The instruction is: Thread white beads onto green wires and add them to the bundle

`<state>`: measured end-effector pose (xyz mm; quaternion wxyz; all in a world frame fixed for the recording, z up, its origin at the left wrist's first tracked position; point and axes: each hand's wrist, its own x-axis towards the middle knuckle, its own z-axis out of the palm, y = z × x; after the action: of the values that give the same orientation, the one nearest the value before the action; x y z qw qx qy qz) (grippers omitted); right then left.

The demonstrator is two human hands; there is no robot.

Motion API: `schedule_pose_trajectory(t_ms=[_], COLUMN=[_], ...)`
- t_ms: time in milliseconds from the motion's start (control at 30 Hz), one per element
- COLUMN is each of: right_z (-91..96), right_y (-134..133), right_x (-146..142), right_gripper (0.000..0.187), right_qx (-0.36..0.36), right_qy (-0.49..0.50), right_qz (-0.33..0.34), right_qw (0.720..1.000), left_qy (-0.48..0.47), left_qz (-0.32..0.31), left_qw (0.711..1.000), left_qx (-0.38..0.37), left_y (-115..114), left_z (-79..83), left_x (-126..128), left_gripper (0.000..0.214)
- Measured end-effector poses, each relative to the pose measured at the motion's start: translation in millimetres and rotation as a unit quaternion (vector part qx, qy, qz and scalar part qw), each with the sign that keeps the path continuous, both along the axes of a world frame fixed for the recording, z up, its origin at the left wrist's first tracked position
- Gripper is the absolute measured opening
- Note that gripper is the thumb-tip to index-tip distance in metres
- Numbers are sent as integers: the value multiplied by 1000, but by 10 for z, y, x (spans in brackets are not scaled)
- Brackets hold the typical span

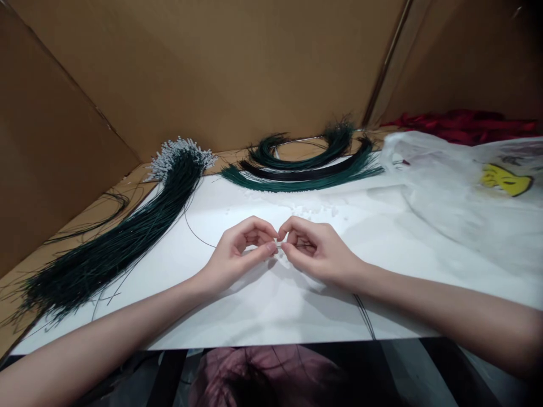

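Note:
Over the middle of a white sheet (254,316), my two hands meet with thumbs and forefingers pinched, their tips almost touching. My left hand (240,246) is closed at the fingertips on a thin dark wire (198,237), which runs in from the left. Thin dark wires (365,316) are pinched in my right hand (320,246); their ends come out below the wrist toward the sheet's front edge. A tiny whitish piece shows between the fingertips, too small to make out fully. Small white beads (314,212) lie scattered just behind my hands.
At left lies a thick bundle of dark green wires (123,243) with white-beaded tips (180,155). Curved bundles of green and black wires (297,181) rest at the back. A clear plastic bag (458,209) and red fabric (466,125) are at right. Brown cardboard walls (237,73) surround the table.

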<state>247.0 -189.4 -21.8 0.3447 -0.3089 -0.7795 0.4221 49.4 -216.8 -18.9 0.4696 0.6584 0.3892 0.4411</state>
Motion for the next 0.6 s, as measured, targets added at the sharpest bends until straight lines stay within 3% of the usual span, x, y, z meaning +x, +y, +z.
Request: schedule_pose_trajectory(t_ms=[333,433,600], right_z=[26,19,16], right_y=[16,15,12], right_x=[-21,-21,-16], right_gripper=[10,10,12], right_qx=[5,10,36], right_qy=[-36,-39,-35], right_qz=[-11,-6,-7], right_qw=[999,999,999], left_qy=[39,116,263], left_qz=[-29,5,62], left_qw=[999,992,946], left_qx=[-1,50,179], left_y=[118,351,885], left_z=[34,63,21], left_x=[-82,-124,-143], left_gripper=[16,20,14])
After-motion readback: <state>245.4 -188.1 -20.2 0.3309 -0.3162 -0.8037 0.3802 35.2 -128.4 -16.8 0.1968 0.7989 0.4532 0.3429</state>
